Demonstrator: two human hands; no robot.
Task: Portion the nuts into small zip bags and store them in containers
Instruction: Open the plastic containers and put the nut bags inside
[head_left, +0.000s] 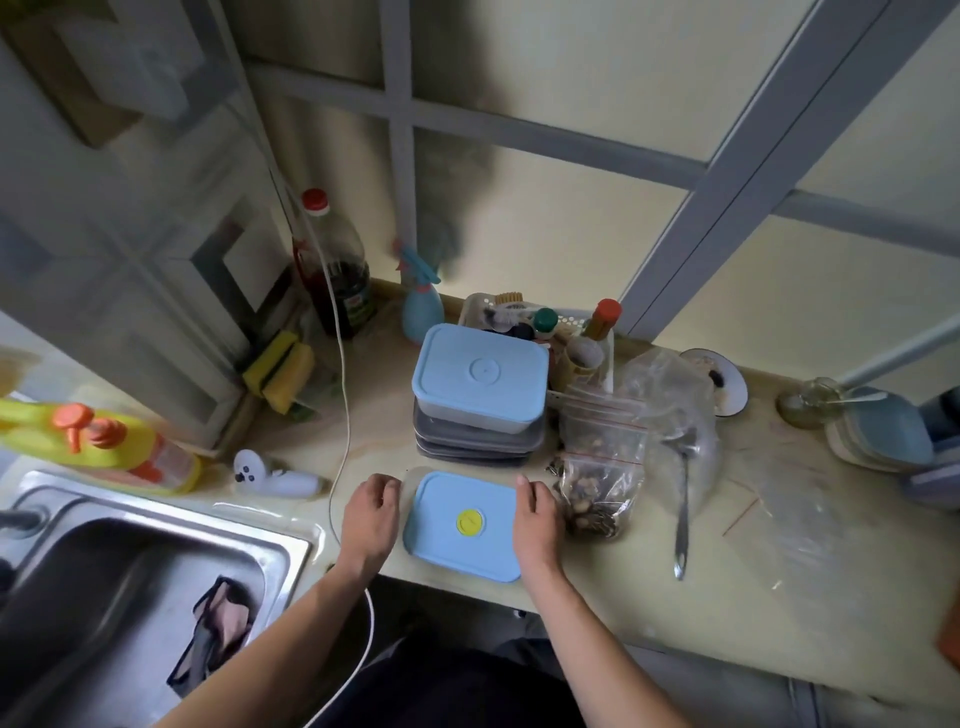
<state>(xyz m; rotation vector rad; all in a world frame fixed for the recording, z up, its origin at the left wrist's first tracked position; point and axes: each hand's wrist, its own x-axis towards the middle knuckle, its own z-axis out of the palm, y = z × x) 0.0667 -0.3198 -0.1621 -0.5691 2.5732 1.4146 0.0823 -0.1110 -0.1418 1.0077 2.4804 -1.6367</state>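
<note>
Bracketing the blue-lidded container (465, 525) from both sides, I have the left hand (370, 512) at its left edge and the right hand (537, 512) at its right edge, fingers curled over the far corners of the lid. The container sits at the near edge of the counter (701, 587), directly in front of me, between the two wrists. Its long axis runs near-to-far, tilted slightly, so my hands press on the two long sides. I judge both hands to be gripping or pressing the lid rim rather than hovering; the fingertips themselves are turned away from the camera, so how firmly they clamp I cannot tell.

What the next move turns on is this: the filled zip bag (597, 493) of nuts lies just beside the container on its right, almost touching the right hand, with a stack of empty zip bags (605, 410) behind it. The right hand is plainly nearer to both. The left hand has nothing of the task on its side, only a cable (344, 415) and the sink (156, 561).

Farther off, a stack of containers (480, 395) stands directly beyond the one I hold, so placing this one onto it means a straight push away from me. A spoon (683, 509) lies to the right of the bag.
</note>
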